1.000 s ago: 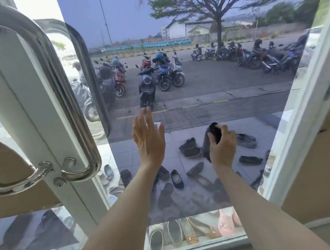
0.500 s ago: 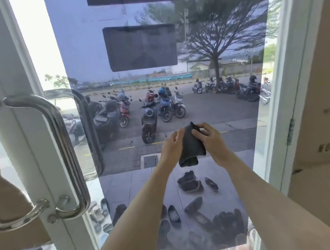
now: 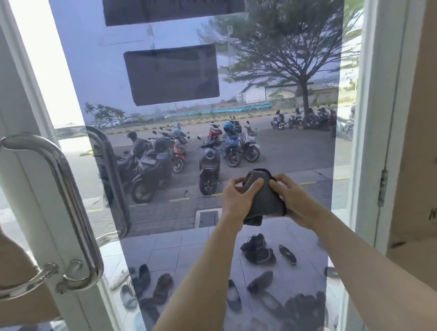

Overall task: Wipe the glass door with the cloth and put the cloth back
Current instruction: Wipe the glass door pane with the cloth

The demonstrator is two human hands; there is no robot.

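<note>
Both hands raised before glass door [image 3: 164, 219]. Left hand [image 3: 236, 202] and right hand [image 3: 292, 201] close together, each clamped on bunched grey cloth [image 3: 264, 201] between them. Steel handle [image 3: 68, 200] far left of hands.

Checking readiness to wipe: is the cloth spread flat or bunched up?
Bunched up. The dark cloth sits as a folded wad gripped between the left hand and right hand, off the glass.

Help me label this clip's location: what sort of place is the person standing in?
Probably just inside a building entrance, facing out through a glass door with a steel pull handle. Outside lie many shoes on a tiled porch, with parked scooters beyond.
</note>
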